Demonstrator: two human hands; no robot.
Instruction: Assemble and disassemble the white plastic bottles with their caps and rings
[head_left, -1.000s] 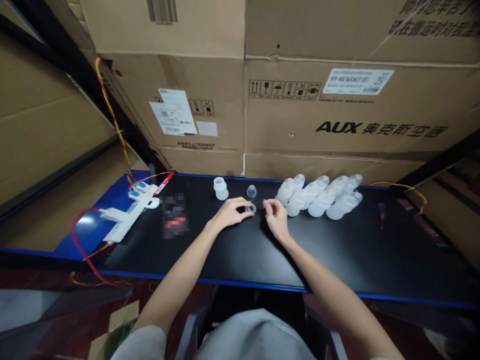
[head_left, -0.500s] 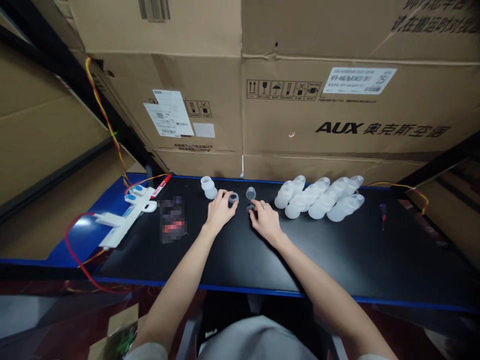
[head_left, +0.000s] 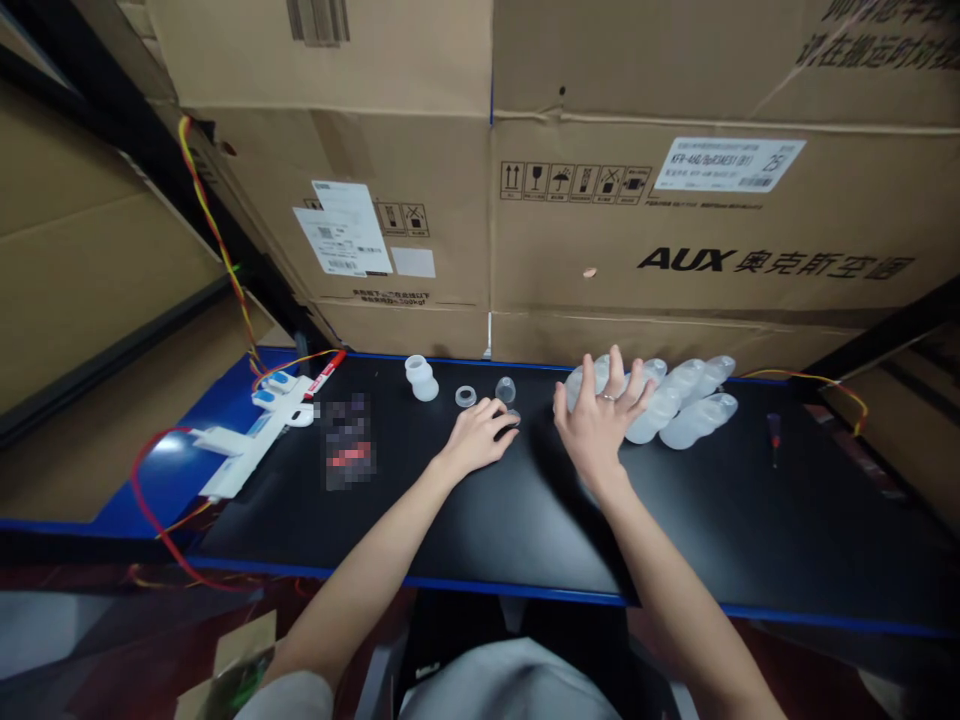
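My left hand (head_left: 478, 437) is low over the black table, its fingers curled around a small translucent round part (head_left: 513, 417). Just behind it lie a ring-shaped cap (head_left: 465, 397) and a clear dome-shaped cover (head_left: 505, 389). A whitish translucent bottle (head_left: 421, 379), open at the top, stands to the left of them. My right hand (head_left: 598, 425) is raised with fingers spread, in front of the leftmost of several similar bottles (head_left: 681, 388), and hides part of them. It holds nothing; whether it touches a bottle I cannot tell.
On the left are a white power strip (head_left: 259, 440) with cables, a red marker (head_left: 327, 372) and a blurred-out item (head_left: 348, 442). A small screwdriver (head_left: 774, 440) lies at the right. Large cardboard boxes (head_left: 720, 230) wall off the back of the black table (head_left: 525, 530).
My left hand has let go of the ring-shaped cap and moved right to the small round part. My right hand has left that part and moved right to the bottles, its fingers opening.
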